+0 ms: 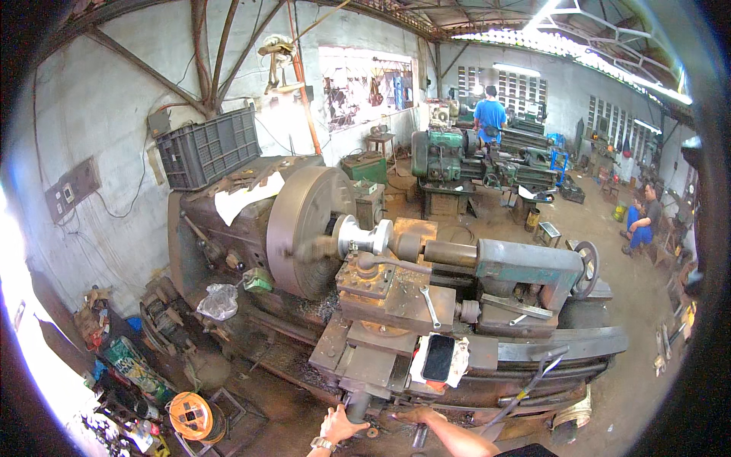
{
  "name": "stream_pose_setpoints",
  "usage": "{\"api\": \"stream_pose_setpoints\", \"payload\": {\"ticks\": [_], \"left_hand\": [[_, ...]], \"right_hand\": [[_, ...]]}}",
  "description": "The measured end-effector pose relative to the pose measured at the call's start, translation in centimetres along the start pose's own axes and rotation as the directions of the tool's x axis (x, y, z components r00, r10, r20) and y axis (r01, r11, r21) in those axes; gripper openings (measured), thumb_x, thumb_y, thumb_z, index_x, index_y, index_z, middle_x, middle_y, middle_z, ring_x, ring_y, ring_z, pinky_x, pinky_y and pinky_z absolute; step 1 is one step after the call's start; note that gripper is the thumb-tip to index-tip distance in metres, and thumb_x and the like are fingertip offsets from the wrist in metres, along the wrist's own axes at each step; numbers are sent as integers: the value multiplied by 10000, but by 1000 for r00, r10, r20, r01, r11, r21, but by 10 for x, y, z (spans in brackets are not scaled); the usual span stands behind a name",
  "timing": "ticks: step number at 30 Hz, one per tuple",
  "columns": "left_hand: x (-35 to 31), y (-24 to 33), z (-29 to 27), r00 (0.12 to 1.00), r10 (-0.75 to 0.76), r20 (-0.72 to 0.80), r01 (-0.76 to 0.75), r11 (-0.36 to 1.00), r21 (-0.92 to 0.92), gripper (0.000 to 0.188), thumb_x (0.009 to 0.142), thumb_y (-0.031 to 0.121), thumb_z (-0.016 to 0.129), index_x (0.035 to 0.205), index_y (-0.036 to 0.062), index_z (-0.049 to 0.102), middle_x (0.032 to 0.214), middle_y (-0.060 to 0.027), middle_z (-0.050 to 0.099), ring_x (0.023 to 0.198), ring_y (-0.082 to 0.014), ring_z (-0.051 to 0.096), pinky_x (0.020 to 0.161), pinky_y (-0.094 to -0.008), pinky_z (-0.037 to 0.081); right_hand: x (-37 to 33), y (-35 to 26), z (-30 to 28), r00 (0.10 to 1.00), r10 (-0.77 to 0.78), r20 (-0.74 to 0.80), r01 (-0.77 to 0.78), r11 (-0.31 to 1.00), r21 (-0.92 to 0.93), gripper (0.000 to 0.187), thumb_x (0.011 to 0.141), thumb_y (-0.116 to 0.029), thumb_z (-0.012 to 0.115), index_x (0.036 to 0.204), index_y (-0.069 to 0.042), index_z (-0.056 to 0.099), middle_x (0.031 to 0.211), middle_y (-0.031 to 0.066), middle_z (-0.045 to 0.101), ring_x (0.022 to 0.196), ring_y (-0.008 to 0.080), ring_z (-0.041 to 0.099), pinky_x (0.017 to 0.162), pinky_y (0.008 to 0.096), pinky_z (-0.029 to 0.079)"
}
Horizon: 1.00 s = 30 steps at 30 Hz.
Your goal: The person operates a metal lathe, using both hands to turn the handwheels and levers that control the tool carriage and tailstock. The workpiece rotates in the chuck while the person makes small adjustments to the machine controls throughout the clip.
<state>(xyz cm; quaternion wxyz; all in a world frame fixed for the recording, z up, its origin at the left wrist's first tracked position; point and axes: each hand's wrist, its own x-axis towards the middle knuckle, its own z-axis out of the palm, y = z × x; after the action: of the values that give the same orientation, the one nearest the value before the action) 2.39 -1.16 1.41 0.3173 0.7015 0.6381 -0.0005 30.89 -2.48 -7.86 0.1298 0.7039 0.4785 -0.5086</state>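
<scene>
At the front of a large lathe, my left hand [339, 426], with a watch on its wrist, has thumb and fingers around a dark cylindrical handle [357, 407] below the cross slide. My right hand [412, 415] reaches in from the lower right, curled low beside the carriage; what it holds is hard to see. A shiny metal workpiece [365, 237] with flanged ends sits between the big chuck [308, 232], which looks blurred, and the tailstock [525, 265]. The tool post [365, 276] with its long lever stands just in front of the workpiece.
A wrench [431, 307] lies on the compound slide. Beside it, a phone [438, 358] rests on a white cloth [460, 361]. A black crate [209, 148] tops the headstock. An orange spool [192, 416] stands lower left. Two people [489, 114] are farther back, one seated at right.
</scene>
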Motion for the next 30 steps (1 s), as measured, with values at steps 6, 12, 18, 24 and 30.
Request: {"api": "stream_pose_setpoints", "payload": {"ticks": [6, 12, 18, 24, 30], "left_hand": [[4, -5, 5, 1000, 12, -9, -11, 999, 35, 1198, 611, 776, 807, 1422, -36, 465, 1349, -319, 532, 1250, -460, 568, 1041, -508, 493], [-20, 16, -14, 998, 58, -40, -62, 992, -109, 1146, 635, 640, 881, 1427, -66, 450, 1355, -341, 541, 1293, -458, 523, 1083, -502, 449], [-64, 75, -58, 997, 15, 73, 8, 952, -306, 996, 648, 483, 948, 1337, -101, 530, 1104, -272, 692, 753, -335, 705, 645, -408, 588], [-94, 116, -81, 993, -53, 104, 77, 966, -246, 1020, 654, 491, 943, 1353, -114, 511, 1133, -282, 683, 791, -319, 710, 639, -401, 579], [-59, 68, -52, 986, -39, 160, 77, 968, -241, 1034, 694, 503, 918, 1412, -93, 475, 1218, -307, 650, 793, -278, 724, 656, -423, 585]], "right_hand": [[-20, -8, -8, 994, 105, 3, -105, 994, -21, 1223, 682, -992, 478, 1579, -167, 380, 1668, 114, 284, 1524, 392, 275, 1143, 708, 235], [-42, -6, -7, 980, 185, -71, -179, 981, 74, 1176, 670, -978, 518, 1568, -226, 415, 1657, 66, 330, 1514, 409, 289, 1052, 849, 196], [-52, -1, -13, 990, 141, -4, -140, 984, 109, 1045, 745, -913, 530, 1520, -213, 498, 1608, 73, 421, 1479, 400, 369, 1053, 849, 202], [-56, 9, -7, 990, 141, 3, -139, 977, 159, 1065, 732, -921, 535, 1521, -207, 496, 1602, 79, 429, 1475, 402, 374, 1059, 844, 203], [-58, 9, -7, 990, 137, -18, -134, 982, 132, 1086, 718, -928, 540, 1522, -200, 495, 1596, 84, 437, 1471, 404, 380, 1065, 839, 203]]}}
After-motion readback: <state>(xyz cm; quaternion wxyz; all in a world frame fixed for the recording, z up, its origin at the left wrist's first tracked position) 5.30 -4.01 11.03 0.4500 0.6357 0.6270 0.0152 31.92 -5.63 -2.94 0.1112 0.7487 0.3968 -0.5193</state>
